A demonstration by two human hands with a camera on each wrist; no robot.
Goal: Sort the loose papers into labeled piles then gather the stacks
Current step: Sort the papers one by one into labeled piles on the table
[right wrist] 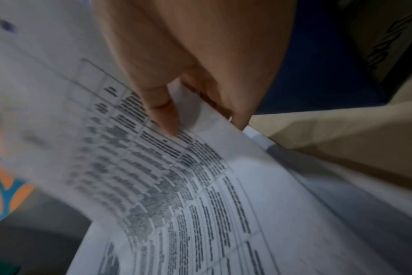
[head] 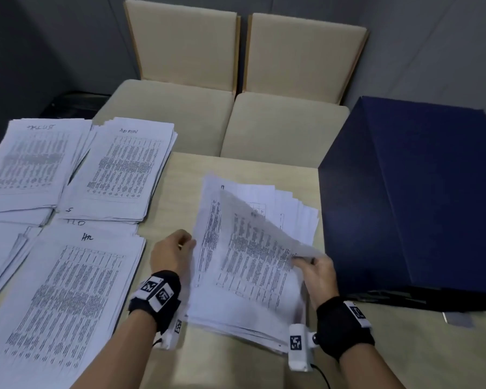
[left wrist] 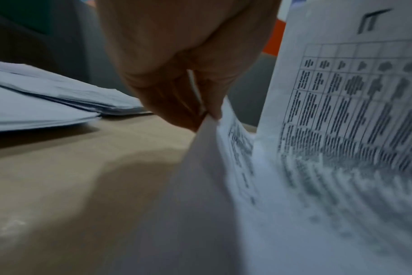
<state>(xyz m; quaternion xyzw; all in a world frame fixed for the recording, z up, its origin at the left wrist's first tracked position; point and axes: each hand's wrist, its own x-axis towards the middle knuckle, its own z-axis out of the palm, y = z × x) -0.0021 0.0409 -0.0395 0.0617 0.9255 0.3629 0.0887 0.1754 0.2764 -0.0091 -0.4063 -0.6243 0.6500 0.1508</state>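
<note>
A loose stack of printed sheets (head: 281, 310) lies in the middle of the wooden table (head: 230, 366). My right hand (head: 306, 262) pinches the right edge of a lifted, blurred sheet (head: 253, 220), thumb on the print (right wrist: 167, 119). My left hand (head: 190, 244) pinches the left edge of another raised sheet (left wrist: 223, 148). Labeled piles lie at the left: one marked "ADMIN" (head: 124, 169), one marked "HR" (head: 68, 299), one far left (head: 31, 161).
A large dark blue box (head: 415, 197) stands at the table's right side, close to my right hand. Two beige chairs (head: 236, 80) stand behind the table. More paper lies at the left edge (head: 0, 254).
</note>
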